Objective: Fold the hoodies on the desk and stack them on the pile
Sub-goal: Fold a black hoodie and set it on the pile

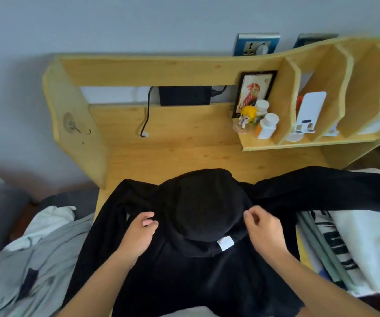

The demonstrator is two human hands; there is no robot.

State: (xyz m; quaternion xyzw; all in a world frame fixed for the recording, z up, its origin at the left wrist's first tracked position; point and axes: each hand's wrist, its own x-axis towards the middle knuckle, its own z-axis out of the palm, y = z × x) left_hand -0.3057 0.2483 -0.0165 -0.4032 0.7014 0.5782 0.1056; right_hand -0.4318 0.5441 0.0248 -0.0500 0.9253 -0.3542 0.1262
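Hoodie (184,259) is spread flat on the counter (173,143), long axis running toward the wall, hood (207,207) farthest. Fabric beside the hood is pinched by both grips: left hand (138,234), right hand (264,229), equally near.

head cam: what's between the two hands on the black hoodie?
The hood, lying flat, with a white tag at its near edge. It separates the left hand from the right hand in the head view.

Soft, even daylight, faint shadows; wide-angle bending at the edges, corners blurred, centre fairly sharp.
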